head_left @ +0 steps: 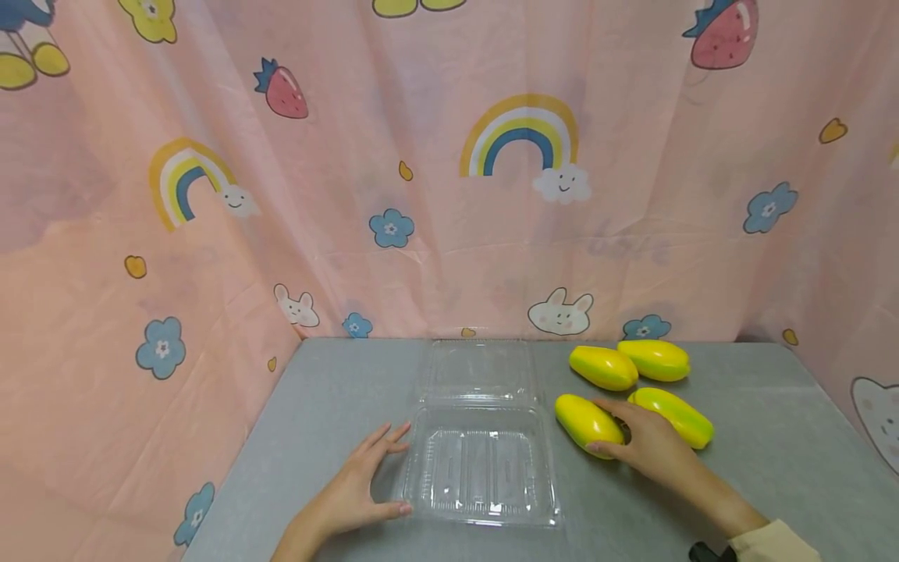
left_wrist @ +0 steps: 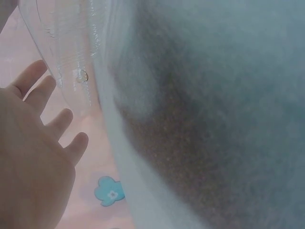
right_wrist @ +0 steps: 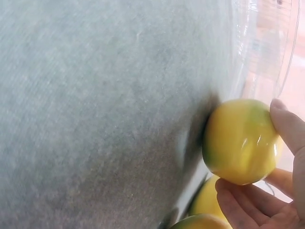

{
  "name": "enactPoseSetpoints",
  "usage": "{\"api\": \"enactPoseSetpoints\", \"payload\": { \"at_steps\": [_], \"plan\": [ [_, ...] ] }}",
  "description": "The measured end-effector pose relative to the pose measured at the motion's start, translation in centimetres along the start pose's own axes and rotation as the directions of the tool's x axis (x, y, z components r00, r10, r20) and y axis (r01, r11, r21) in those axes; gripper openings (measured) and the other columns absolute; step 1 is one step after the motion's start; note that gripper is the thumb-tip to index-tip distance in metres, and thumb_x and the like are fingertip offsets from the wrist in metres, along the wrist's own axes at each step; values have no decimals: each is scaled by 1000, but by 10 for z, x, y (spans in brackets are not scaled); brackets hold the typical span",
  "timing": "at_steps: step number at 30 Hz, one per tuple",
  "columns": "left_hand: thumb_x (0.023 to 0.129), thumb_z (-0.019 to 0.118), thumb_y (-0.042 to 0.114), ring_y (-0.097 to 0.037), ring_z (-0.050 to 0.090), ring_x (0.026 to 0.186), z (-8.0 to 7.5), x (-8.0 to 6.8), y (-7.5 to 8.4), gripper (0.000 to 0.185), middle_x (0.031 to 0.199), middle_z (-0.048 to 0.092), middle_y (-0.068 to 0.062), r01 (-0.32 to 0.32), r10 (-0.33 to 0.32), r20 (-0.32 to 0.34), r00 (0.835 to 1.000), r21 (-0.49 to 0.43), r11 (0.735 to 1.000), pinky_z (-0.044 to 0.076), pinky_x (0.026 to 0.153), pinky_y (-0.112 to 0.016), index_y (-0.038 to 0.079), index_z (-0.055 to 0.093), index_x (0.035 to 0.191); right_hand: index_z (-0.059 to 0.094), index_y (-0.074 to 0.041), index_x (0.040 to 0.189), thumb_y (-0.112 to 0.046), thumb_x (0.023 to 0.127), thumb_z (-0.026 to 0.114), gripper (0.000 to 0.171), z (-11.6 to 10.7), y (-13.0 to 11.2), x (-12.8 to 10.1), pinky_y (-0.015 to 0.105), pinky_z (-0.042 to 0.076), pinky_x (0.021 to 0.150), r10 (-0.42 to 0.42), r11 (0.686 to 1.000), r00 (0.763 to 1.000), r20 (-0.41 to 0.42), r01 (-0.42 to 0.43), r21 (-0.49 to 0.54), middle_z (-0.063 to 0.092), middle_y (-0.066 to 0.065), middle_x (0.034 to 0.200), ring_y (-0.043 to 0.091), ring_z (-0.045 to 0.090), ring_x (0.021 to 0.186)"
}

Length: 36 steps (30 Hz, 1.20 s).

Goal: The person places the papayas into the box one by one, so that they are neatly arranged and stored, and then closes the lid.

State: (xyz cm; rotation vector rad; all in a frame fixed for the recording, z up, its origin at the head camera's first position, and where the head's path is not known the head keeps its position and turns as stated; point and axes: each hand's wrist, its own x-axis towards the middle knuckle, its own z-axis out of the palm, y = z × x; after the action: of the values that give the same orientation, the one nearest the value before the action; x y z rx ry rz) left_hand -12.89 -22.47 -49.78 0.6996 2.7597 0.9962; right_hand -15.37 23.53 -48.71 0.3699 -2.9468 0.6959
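A clear plastic clamshell box [head_left: 485, 519] lies on the table with its lid [head_left: 481, 371] folded back toward the curtain. My left hand [head_left: 347, 488] is at the box's left side, fingers and thumb spread, fingertips at or near the rim; touch is hard to confirm. In the left wrist view, the left hand's [left_wrist: 35, 138] fingers extend toward the transparent plastic. Right of the box, my right hand [head_left: 649, 441] grips a glossy yellow-green papaya [head_left: 586, 424] between thumb and fingers. The right wrist view shows that papaya [right_wrist: 240, 140] from its end, close to the tabletop.
Several more papayas lie at the right: one [head_left: 674, 416] just behind the right hand, others [head_left: 602, 368] [head_left: 655, 360] near the back edge. A pink patterned curtain [head_left: 435, 273] stands behind the grey table [head_left: 316, 414]. A black object [head_left: 711, 553] shows by the right sleeve.
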Motion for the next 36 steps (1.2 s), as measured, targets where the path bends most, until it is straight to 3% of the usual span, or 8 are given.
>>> {"api": "enactPoseSetpoints", "payload": {
  "at_steps": [7,13,22,27,36],
  "plan": [
    [71,84,53,-37,19,153,0,1,0,104,145,56,8,-5,5,-8,1000,10,1000,32,105,-78,33,28,155,62,-8,132,-51,77,79,72,0,0,-2,44,54,85,-28,999,999,-39,27,-25,71,5,117,14,60,92],
    [71,84,53,-38,19,153,0,2,0,103,145,56,9,-15,15,-14,1000,19,1000,31,106,-78,32,29,155,62,-8,132,-49,77,80,71,-2,0,-2,36,51,77,-20,999,999,-50,18,-28,71,2,111,11,54,86],
    [71,84,52,-38,19,153,1,2,1,102,145,56,9,-5,5,-11,1000,23,1000,31,105,-78,33,28,155,58,-5,136,-50,78,79,76,-10,-5,-1,47,54,86,21,1000,1000,-16,-21,-1,69,10,122,19,61,95],
    [72,83,53,-39,19,153,1,1,2,102,147,55,8,-3,3,-7,1000,23,1000,31,106,-77,32,28,155,56,-4,137,-47,78,80,77,-15,-7,-1,53,53,91,2,1000,1000,-27,-2,2,67,14,128,28,64,106],
    [72,82,54,-38,19,153,2,0,0,99,148,53,10,-6,6,-10,1000,18,1000,32,105,-77,32,31,154,55,-2,137,-47,78,81,79,-23,-12,2,52,54,88,7,1000,999,-42,-6,12,68,16,126,27,65,104]
  ]
}}
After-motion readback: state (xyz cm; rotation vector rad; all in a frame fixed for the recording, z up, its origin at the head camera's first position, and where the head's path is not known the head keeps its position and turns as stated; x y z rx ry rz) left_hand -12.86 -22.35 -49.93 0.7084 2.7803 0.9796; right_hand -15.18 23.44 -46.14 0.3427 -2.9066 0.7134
